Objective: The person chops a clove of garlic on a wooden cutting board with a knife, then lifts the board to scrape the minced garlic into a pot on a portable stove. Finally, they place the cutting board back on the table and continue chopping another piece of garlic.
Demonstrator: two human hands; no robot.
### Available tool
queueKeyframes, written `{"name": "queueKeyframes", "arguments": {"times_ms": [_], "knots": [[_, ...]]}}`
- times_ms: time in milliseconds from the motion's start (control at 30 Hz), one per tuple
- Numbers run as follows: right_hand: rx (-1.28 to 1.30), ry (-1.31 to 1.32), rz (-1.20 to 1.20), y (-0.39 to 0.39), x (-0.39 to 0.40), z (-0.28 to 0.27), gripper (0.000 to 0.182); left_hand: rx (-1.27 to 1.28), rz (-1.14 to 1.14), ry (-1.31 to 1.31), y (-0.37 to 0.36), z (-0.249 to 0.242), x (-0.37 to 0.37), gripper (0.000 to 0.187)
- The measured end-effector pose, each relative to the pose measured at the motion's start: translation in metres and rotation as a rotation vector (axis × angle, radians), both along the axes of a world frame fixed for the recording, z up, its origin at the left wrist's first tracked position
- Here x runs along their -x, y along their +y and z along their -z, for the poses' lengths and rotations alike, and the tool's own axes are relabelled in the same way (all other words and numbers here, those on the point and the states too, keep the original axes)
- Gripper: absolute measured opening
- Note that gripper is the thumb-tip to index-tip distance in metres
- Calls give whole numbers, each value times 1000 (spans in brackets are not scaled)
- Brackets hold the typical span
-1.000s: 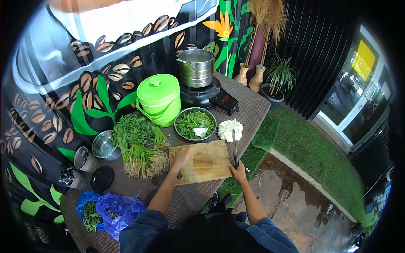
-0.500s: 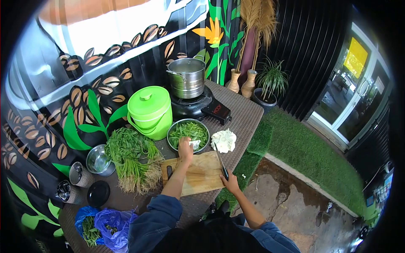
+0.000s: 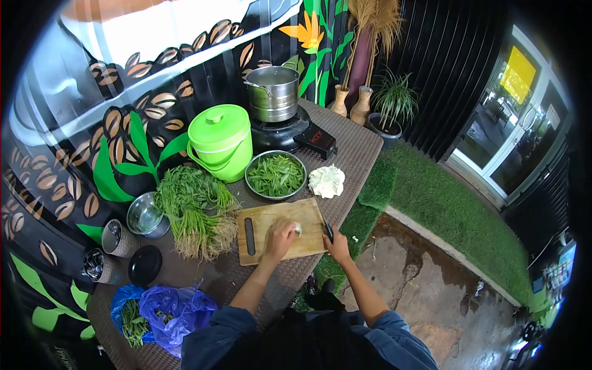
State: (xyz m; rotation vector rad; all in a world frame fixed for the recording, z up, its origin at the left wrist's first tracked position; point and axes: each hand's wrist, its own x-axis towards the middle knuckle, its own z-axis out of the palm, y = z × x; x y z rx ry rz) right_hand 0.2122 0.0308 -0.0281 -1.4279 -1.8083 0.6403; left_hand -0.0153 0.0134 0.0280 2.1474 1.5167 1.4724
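My left hand (image 3: 282, 239) is closed around a small white wad (image 3: 298, 228), cloth or paper by its look, low over the wooden cutting board (image 3: 305, 213). In my right hand (image 3: 337, 244), at the board's right edge, is a knife (image 3: 329, 233) gripped by its black handle, the blade pointing away from me along that edge. Cut green leaves (image 3: 276, 174) fill a metal bowl (image 3: 248, 187) just beyond the board. Right of the bowl lies a crumpled white heap (image 3: 327, 181) that looks like cloth.
Rooted greens (image 3: 197, 209) lie left of the board, beside a metal pot (image 3: 148, 216). A lidded green bucket (image 3: 220, 145) and a steel pot (image 3: 273, 95) on a black stove (image 3: 277, 139) stand behind. Blue plastic bags (image 3: 172, 317) hold greens at front left.
My left hand has drawn back from the leaf bowl to the cutting board, bringing the white wad with it. My right hand keeps the knife at the board's edge.
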Motion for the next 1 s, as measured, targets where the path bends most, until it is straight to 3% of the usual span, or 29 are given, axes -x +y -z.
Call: {"name": "queueKeyframes", "arguments": {"times_ms": [33,200,267,333,400,533,733,1000], "knots": [[-34,37,-5,-6,0,-2,23,19,63,128,-10,8,3,13],[-166,-24,-10,-32,10,-13,21,42,44,134,-40,19,5,14],[-301,-133,128,-45,19,-28,25,62,35,139,-46,12,2,16],[-206,-151,138,-58,25,-37,29,32,2,97,-48,10,-1,21],[132,-85,94,-68,31,-45,30,70,-31,97,-45,15,-4,22],[191,46,35,-86,41,-36,33,218,-96,102,-38,26,-9,21],[239,-209,28,-108,50,-42,30,63,-227,147,-35,20,-18,14],[334,-311,77,-96,64,-57,34,76,-84,53,-30,32,-17,10]]}}
